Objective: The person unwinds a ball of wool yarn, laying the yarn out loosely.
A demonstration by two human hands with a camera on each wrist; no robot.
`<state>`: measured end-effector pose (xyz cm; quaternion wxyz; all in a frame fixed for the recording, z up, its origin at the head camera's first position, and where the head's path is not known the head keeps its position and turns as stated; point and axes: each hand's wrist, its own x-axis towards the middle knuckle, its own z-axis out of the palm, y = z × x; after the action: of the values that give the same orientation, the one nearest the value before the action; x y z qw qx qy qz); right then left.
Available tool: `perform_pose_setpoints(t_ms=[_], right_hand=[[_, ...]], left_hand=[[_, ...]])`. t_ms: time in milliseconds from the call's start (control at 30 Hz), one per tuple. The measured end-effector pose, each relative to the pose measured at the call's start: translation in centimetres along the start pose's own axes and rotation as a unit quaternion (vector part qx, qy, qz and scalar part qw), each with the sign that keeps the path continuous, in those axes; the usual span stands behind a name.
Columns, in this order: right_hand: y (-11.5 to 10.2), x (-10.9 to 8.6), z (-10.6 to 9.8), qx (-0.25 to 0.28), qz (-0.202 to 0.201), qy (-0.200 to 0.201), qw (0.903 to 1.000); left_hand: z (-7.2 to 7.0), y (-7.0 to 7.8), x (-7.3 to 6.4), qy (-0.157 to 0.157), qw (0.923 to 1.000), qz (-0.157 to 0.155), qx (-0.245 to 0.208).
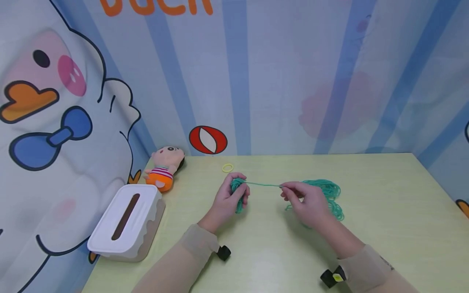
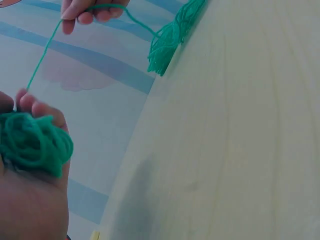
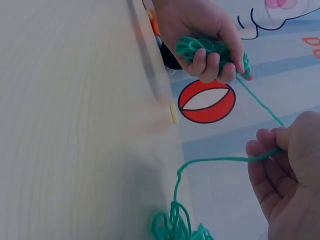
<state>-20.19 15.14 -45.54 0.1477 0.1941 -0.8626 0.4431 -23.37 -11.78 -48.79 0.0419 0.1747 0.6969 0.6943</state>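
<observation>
Left hand and right hand are both being occupied above the table. A green yarn bundle is being grasped in the left, with the fingers curled round it, while the strand coming from it is being pinched between the right thumb and fingertips. Between the hands the strand is being held nearly straight; past the pinch it is being left slack, bending down to the loose coils, which are being left lying beside the right hand and partly behind it.

Light, steady tension is probably what is being called for. If the strand is being pulled too hard, loops may be being dragged out of the bundle; if it is being let droop, any turns being laid on are likely to come out loose. A firm but uncrushing left grip is being favoured for that reason. Slack toward the coils is best being freed a little at a time, since a tangle is being risked where loops are being crossed over one another there.
</observation>
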Motion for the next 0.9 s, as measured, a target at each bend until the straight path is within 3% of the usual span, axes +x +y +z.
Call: perform_pose_setpoints(t_ms=[100, 333, 567, 733, 900], right_hand=[[0.7, -0.6, -1.3, 0.000, 0.001, 0.002, 1.0000], [2.3, -1.8, -3.9, -0.035, 0.021, 0.010, 0.9991], [4.0, -2.9, -6.0, -0.068, 0.058, 0.004, 0.9960], [5.3, -3.5, -7.3, -0.092, 0.083, -0.009, 0.9923], [6.5, -4.0, -8.3, -0.117, 0.101, -0.020, 0.9879]], left_hand=[[0.0, 0.0, -0.1, -0.005, 0.9999, -0.004, -0.012], [-0.1, 0.4, -0.3, -0.025, 0.9988, 0.026, -0.034], [0.1, 0.6, -0.2, 0.005, 0.9997, -0.006, -0.025], [0.1, 0.3, -0.3, 0.020, 0.9997, -0.004, 0.009], [0.1, 0.1, -0.2, 0.027, 0.9996, 0.004, -0.002]])
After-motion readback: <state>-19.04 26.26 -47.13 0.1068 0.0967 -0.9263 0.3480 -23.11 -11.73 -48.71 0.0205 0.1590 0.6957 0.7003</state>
